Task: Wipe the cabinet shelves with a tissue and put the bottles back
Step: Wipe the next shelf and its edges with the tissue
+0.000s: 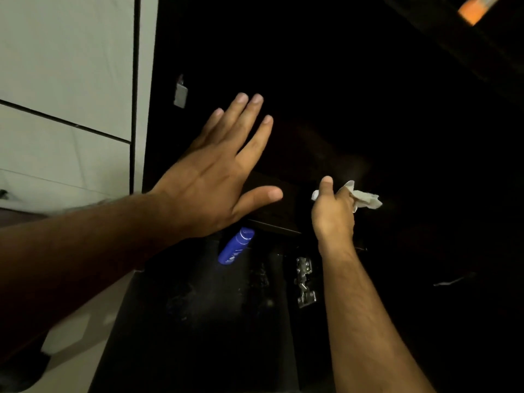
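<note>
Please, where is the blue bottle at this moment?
In the head view the blue bottle is low and left of centre, in the dark cabinet below the shelf edge, just under the open left hand and left of the metal hinge.

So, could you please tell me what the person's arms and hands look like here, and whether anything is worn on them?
Both forearms are bare as far as the frame shows: no sleeves, gloves, watch or bracelets in view. The left hand and right hand show no rings on the visible fingers. Fingernails are short and plain. The dim light hides finer detail.
</note>
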The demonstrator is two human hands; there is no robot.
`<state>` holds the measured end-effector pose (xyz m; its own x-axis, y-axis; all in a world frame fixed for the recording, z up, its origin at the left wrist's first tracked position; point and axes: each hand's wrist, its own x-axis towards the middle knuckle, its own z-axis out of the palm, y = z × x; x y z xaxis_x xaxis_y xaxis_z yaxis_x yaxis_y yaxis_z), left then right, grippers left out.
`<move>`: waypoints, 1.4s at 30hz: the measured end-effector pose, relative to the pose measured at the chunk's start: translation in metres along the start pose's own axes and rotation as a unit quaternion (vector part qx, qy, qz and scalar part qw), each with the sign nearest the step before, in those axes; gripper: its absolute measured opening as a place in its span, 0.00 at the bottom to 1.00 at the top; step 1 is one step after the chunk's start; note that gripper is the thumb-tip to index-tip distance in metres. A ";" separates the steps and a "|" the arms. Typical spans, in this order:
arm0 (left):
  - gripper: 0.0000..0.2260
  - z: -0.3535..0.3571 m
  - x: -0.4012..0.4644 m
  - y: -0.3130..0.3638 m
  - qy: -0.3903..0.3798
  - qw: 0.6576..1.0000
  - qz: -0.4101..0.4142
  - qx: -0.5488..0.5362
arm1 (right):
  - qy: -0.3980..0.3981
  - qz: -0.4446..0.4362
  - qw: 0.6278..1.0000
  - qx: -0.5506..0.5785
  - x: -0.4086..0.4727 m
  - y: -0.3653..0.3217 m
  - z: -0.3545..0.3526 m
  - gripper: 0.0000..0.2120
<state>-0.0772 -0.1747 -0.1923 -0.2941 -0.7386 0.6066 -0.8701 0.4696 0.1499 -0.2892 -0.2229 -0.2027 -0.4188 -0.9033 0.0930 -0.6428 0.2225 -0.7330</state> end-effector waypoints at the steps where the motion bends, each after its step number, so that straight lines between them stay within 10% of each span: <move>1: 0.40 -0.004 -0.001 0.001 0.009 1.000 0.013 -0.005 | 0.015 -0.018 0.998 0.056 -0.003 -0.002 0.003 0.33; 7: 0.40 -0.035 -0.002 0.014 0.063 0.996 0.055 -0.029 | 0.137 -0.254 0.956 0.056 0.000 -0.044 0.003 0.34; 14: 0.38 -0.056 -0.012 0.014 0.089 0.994 0.064 -0.029 | 0.085 -0.422 0.885 -0.175 -0.011 -0.059 0.023 0.35; 21: 0.38 -0.078 -0.015 0.010 0.098 0.992 0.072 0.022 | 0.158 -0.337 0.925 -0.083 -0.009 -0.091 0.004 0.33; 32: 0.38 -0.071 -0.020 -0.002 0.140 0.989 0.012 0.034 | 0.178 -0.474 0.859 -0.070 -0.030 -0.145 0.032 0.29; 39: 0.38 -0.070 -0.017 -0.014 0.146 0.989 0.021 0.029 | -0.008 -0.481 0.863 -0.154 -0.045 -0.170 0.040 0.07; 42: 0.38 -0.068 -0.016 -0.015 0.149 0.988 0.025 0.021 | -0.026 -0.501 0.849 -0.167 -0.047 -0.177 0.037 0.18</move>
<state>-0.0327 -0.1371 -0.1513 -0.2135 -0.5364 0.8165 -0.8747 0.4771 0.0847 -0.1324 -0.2334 -0.1018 0.4684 -0.7132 0.5215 -0.8090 -0.5835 -0.0713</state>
